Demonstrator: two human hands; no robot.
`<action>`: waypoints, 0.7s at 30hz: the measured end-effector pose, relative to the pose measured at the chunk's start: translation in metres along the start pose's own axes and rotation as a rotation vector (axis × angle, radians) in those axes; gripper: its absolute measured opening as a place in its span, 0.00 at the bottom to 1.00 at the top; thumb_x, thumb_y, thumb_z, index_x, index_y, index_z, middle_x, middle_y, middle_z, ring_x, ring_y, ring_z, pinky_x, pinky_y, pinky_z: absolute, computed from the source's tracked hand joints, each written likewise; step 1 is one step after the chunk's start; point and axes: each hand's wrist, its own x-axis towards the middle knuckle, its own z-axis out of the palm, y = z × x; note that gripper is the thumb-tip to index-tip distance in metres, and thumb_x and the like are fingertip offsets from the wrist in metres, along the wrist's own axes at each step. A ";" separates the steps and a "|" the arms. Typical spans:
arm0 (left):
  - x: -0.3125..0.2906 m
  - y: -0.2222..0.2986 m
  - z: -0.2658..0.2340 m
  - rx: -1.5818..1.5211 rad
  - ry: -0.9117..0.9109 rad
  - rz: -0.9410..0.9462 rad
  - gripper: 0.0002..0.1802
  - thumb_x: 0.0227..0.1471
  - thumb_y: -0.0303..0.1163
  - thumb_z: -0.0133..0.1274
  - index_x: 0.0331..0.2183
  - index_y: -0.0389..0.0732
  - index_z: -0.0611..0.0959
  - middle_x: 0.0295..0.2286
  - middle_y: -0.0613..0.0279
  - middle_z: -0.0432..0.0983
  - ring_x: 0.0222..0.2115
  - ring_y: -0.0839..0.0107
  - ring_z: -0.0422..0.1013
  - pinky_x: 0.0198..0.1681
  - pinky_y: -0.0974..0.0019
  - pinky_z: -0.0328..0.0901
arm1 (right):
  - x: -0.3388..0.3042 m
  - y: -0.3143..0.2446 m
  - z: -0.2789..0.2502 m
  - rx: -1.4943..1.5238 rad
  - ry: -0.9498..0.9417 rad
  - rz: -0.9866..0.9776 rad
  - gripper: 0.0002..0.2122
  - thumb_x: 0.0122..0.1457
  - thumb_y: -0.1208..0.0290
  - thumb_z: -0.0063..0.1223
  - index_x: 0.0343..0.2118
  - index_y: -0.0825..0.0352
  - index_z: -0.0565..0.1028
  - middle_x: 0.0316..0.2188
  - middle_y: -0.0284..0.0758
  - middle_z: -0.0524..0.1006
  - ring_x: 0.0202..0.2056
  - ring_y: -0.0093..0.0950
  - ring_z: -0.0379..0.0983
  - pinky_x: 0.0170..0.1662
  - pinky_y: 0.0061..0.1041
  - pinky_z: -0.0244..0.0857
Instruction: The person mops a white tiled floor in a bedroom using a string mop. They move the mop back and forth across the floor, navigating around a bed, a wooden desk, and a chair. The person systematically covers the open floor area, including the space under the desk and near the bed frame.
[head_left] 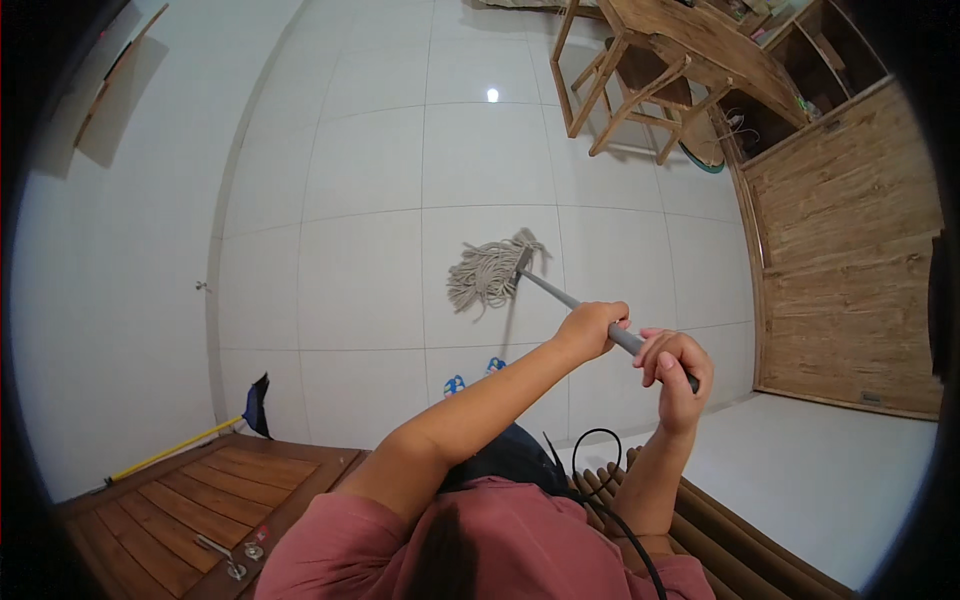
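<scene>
A string mop (pixel 487 273) with greyish strands lies spread on the white tiled floor, ahead of my feet. Its grey handle (pixel 553 290) slants up toward me on the right. Lower on the handle, my left hand (pixel 592 331) is wrapped round it with the arm reaching across my body. Close to the handle's top end, my right hand (pixel 677 372) grips it with curled fingers, and the dark tip sticks out beside the thumb. The two hands are a short way apart.
A wooden table (pixel 700 40) and chair (pixel 650 85) stand at the far right, near a wooden cabinet (pixel 850 240). A yellow-handled broom (pixel 180 452) leans by the wooden door (pixel 200 500) at left. My blue sandals (pixel 455 385) show below the mop. A black cable (pixel 640 550) hangs beside me.
</scene>
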 end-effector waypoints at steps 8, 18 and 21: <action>-0.028 -0.012 -0.025 -0.167 -0.043 -0.078 0.04 0.40 0.24 0.52 0.21 0.40 0.73 0.19 0.51 0.72 0.23 0.50 0.69 0.25 0.57 0.62 | -0.018 0.007 0.036 0.179 -0.082 -0.059 0.10 0.48 0.76 0.45 0.13 0.67 0.62 0.11 0.32 0.64 0.16 0.23 0.59 0.24 0.23 0.57; -0.139 -0.032 -0.136 0.262 0.113 -0.206 0.09 0.46 0.28 0.53 0.22 0.36 0.71 0.18 0.49 0.69 0.20 0.58 0.64 0.26 0.62 0.61 | -0.041 0.030 0.129 0.389 -0.394 -0.143 0.08 0.45 0.77 0.49 0.16 0.70 0.63 0.16 0.37 0.66 0.18 0.31 0.62 0.24 0.27 0.56; -0.170 -0.051 -0.167 0.244 0.183 -0.274 0.09 0.48 0.30 0.52 0.21 0.38 0.72 0.16 0.48 0.68 0.18 0.52 0.66 0.23 0.56 0.60 | -0.044 0.040 0.163 0.330 -0.544 -0.188 0.07 0.44 0.78 0.49 0.17 0.69 0.63 0.15 0.37 0.63 0.20 0.33 0.61 0.25 0.29 0.55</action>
